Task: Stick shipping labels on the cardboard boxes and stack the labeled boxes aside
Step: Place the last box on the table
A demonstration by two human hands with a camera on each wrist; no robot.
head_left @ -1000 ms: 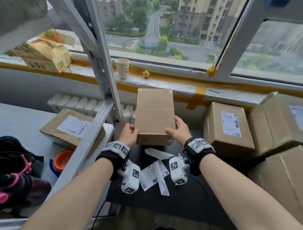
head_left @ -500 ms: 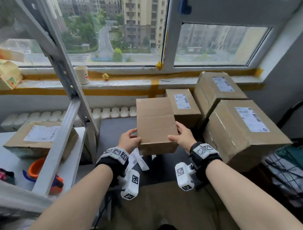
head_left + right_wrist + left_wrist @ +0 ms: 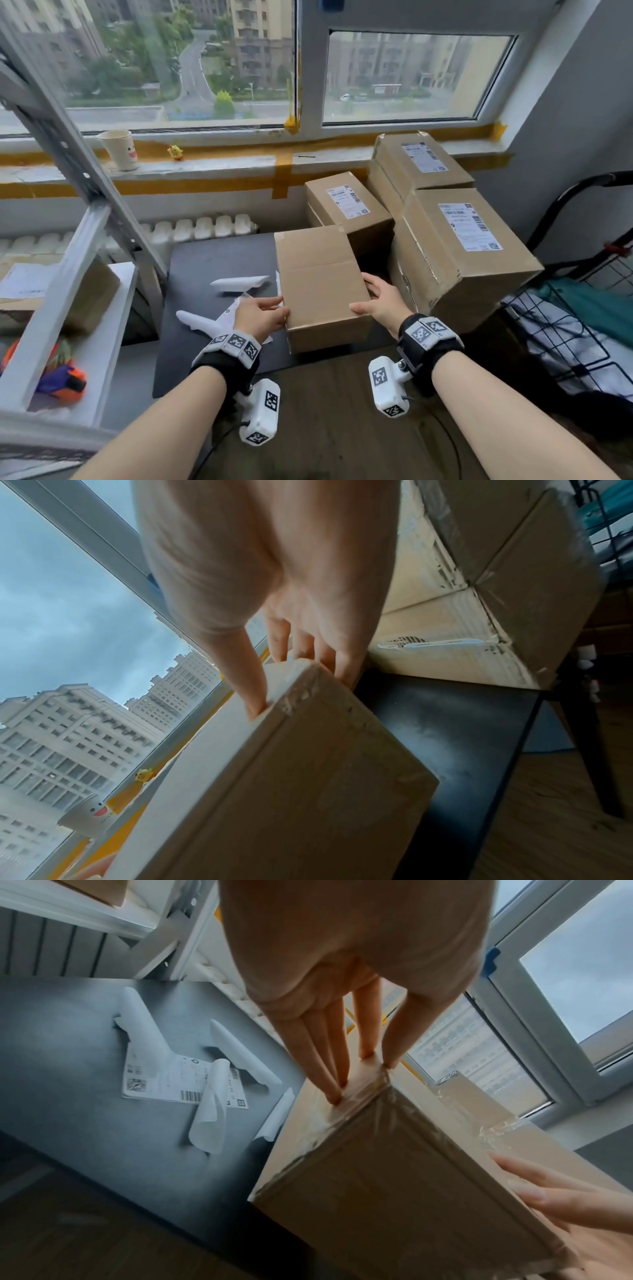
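Note:
A plain brown cardboard box (image 3: 318,281) with no label on its top is held between both hands low over the black table (image 3: 212,260); whether it touches the table I cannot tell. My left hand (image 3: 262,317) grips its left near edge, thumb on top and straight fingers (image 3: 329,1069) on the taped side. My right hand (image 3: 380,301) grips the right near corner, thumb (image 3: 246,674) on top, fingers down the side. Right of it stand three labeled boxes: a small one (image 3: 346,209), a large one (image 3: 469,246) and one behind (image 3: 421,161). Loose shipping labels (image 3: 178,1080) lie on the table.
Curled white backing strips (image 3: 239,282) lie beside the labels. A grey metal shelf frame (image 3: 85,192) stands left, with a labeled box (image 3: 34,291) and an orange tape dispenser (image 3: 61,383). A paper cup (image 3: 120,150) sits on the windowsill. A black wire cart (image 3: 582,325) stands right.
Both hands have carried the box to the right and lower, toward the labeled boxes. The view has swung right, so the whole stack and the cart now show.

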